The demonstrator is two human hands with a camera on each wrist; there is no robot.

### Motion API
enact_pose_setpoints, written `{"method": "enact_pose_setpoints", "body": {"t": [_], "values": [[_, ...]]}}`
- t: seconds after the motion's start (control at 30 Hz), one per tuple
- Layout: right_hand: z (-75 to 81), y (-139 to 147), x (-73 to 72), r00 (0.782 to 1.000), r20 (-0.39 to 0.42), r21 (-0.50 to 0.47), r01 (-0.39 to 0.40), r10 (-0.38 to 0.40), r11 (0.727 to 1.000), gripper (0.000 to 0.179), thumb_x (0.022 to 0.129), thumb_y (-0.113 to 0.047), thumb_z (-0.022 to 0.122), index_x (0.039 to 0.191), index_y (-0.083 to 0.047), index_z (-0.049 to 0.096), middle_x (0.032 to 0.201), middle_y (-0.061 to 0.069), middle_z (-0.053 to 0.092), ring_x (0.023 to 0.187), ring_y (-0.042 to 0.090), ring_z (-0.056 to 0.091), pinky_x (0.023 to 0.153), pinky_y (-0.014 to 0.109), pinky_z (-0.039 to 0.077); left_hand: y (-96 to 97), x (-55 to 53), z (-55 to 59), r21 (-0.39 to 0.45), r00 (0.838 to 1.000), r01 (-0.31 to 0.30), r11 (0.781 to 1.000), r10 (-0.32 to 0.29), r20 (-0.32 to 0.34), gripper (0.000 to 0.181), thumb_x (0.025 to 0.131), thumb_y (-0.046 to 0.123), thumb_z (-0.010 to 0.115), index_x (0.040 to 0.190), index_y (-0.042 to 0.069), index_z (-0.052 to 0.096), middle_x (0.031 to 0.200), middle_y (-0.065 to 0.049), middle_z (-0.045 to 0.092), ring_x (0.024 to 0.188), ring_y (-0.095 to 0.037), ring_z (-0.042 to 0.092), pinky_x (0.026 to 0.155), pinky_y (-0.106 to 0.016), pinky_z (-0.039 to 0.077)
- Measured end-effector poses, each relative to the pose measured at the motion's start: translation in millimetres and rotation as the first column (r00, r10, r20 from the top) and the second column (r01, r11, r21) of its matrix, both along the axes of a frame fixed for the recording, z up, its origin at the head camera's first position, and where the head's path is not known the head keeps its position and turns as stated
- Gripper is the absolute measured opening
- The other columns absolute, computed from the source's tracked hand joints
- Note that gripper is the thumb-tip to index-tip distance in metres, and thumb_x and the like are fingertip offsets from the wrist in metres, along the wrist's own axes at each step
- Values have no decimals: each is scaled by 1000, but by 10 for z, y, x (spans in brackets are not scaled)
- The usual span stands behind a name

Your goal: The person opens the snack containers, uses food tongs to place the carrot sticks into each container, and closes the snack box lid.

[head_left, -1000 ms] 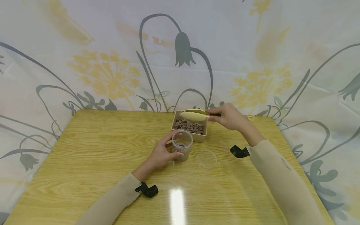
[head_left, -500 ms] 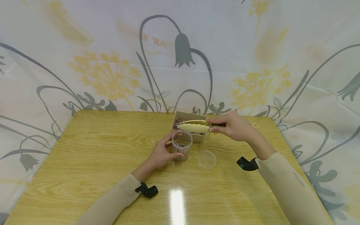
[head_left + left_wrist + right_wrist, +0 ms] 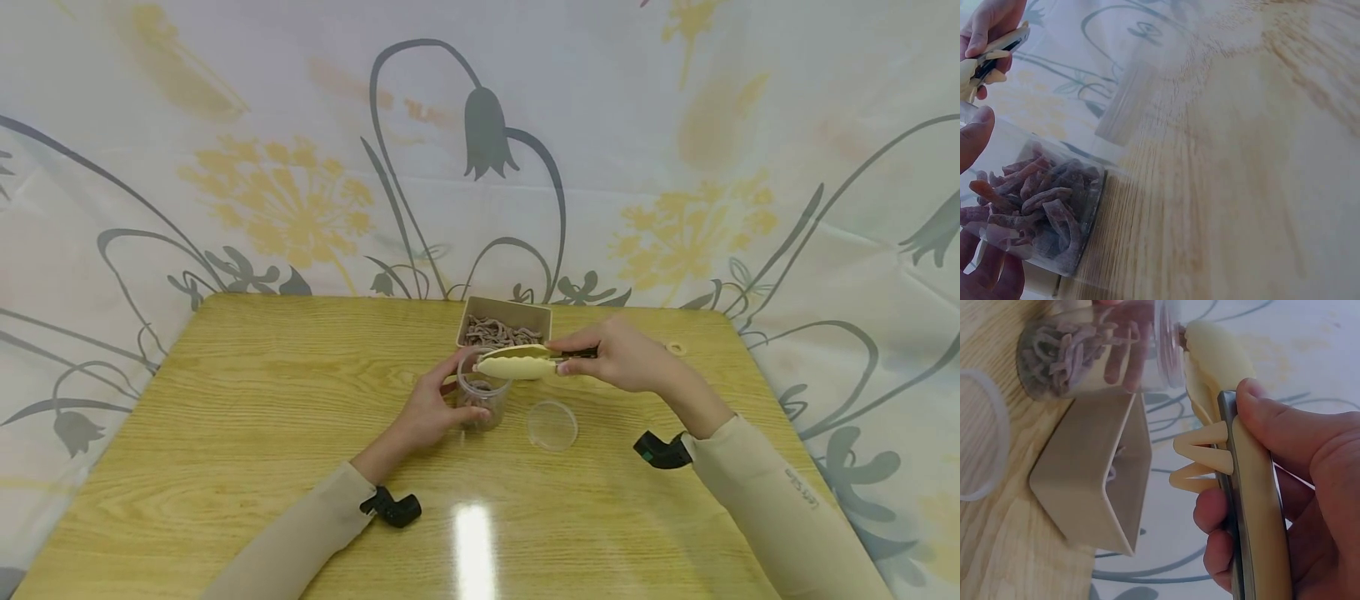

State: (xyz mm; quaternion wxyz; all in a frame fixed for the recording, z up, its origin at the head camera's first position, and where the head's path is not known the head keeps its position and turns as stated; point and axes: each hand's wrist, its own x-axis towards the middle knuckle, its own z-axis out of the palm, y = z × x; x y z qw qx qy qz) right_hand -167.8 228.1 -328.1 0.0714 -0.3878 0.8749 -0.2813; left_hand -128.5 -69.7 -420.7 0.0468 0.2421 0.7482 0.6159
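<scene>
We have the left hand (image 3: 431,410) gripping the clear jar (image 3: 483,412), fingers round its left side, thumb on the near side. Jar is upright on the wood-grain worktop (image 3: 300,500), mouth uncovered. Brownish strips (image 3: 1060,356) lie loose in its lower part.

Our right hand (image 3: 630,354) grips the tongs (image 3: 517,365), thumb on one arm, fingers round the other. Tongs come in from the right, pale yellow heads over the jar's mouth. A small brownish bit shows at the tips; we can't tell if they dip below the rim.

Beige box (image 3: 1079,481) sits just beyond the jar, slightly right, with more strips (image 3: 498,329) inside. We can't tell whether jar and box touch. Clear round lid (image 3: 553,426) lies flat on the worktop, right of the jar and apart from it.

Beige sleeves (image 3: 300,533) on both arms, black device (image 3: 392,507) at each wrist. Flower-print cloth (image 3: 300,167) hangs at the far side.
</scene>
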Motion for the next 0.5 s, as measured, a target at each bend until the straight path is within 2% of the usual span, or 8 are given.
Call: {"method": "enact_pose_setpoints", "body": {"t": [0.1,0.23,0.5], "values": [[8,-12,3,1000,23,24,19,-20,1000,35,92,-16,73,126,-5,70,113,7,73,61,1,57,56,26,44,-2,7,11,2,1000,2,1000,-2,3,82,80,-3,81,151,0,39,144,-21,49,132,-38,46,106,-56,42],[19,-24,6,999,35,32,27,-28,999,37,92,-17,73,127,-5,69,113,9,73,49,3,38,52,26,40,1,8,11,0,1000,-1,1000,1,6,82,80,-2,81,151,0,39,144,-21,49,132,-38,46,106,-55,42],[12,-15,0,999,30,32,25,-26,999,40,91,-20,74,127,-4,68,117,11,71,48,1,32,54,26,41,-2,-2,-15,9,1000,7,1000,-7,-15,82,79,-2,81,150,0,40,144,-22,48,132,-41,46,105,-57,42]]}}
